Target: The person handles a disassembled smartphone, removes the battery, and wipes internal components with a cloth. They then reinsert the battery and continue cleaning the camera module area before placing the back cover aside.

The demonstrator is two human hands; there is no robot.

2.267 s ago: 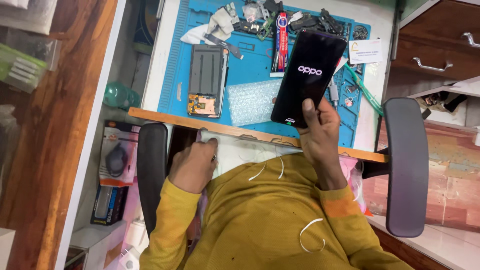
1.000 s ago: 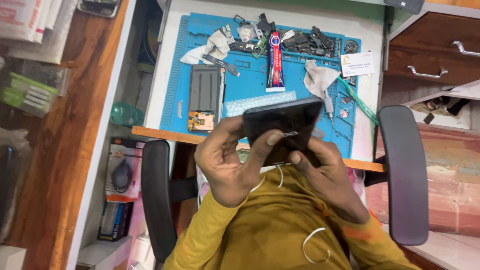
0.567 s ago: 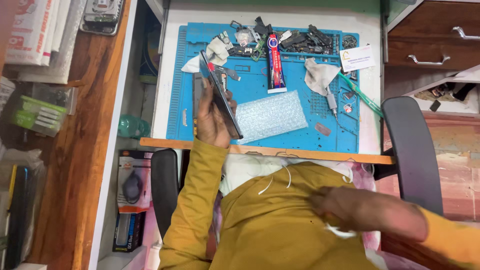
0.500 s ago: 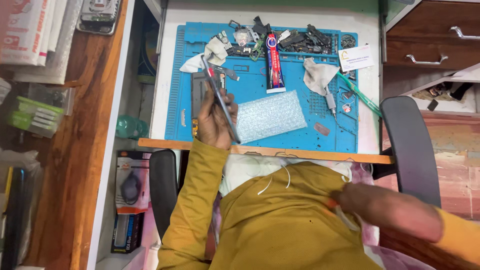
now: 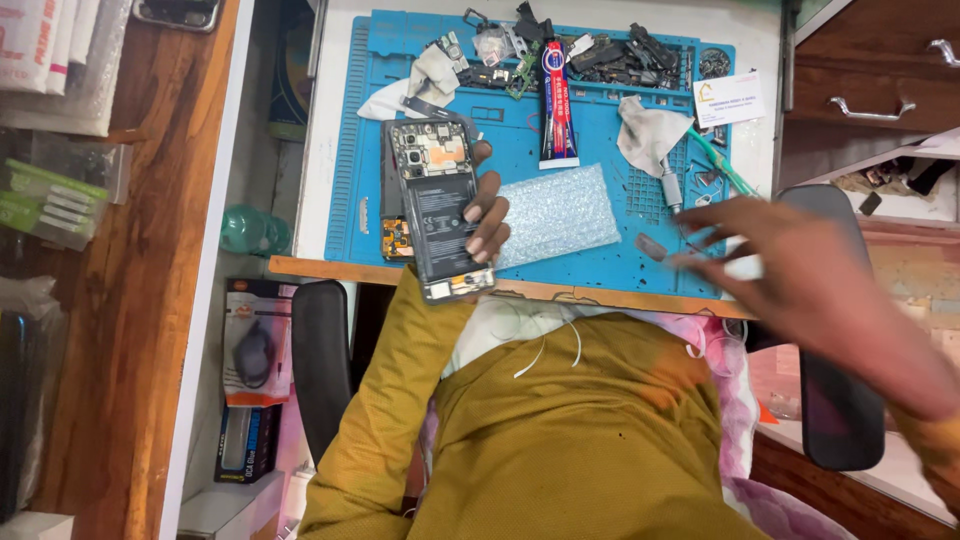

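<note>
Gripped in the left hand (image 5: 485,215): an opened phone (image 5: 438,208), insides up, fingers curled over its right edge, above the blue mat (image 5: 600,260). Just right of that grip, a bubble-wrap sheet (image 5: 553,215). Farther right, blurred right hand (image 5: 800,270), open, fingers spread, holding nothing.

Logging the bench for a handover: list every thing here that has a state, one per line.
Phone: back cover off, insides showing, held in the left hand.
Right hand: empty, fingers spread, blurred.
Glue tube: lying flat on the blue mat.
Bubble-wrap pad: flat, untouched.
Drawer: shut.
</note>
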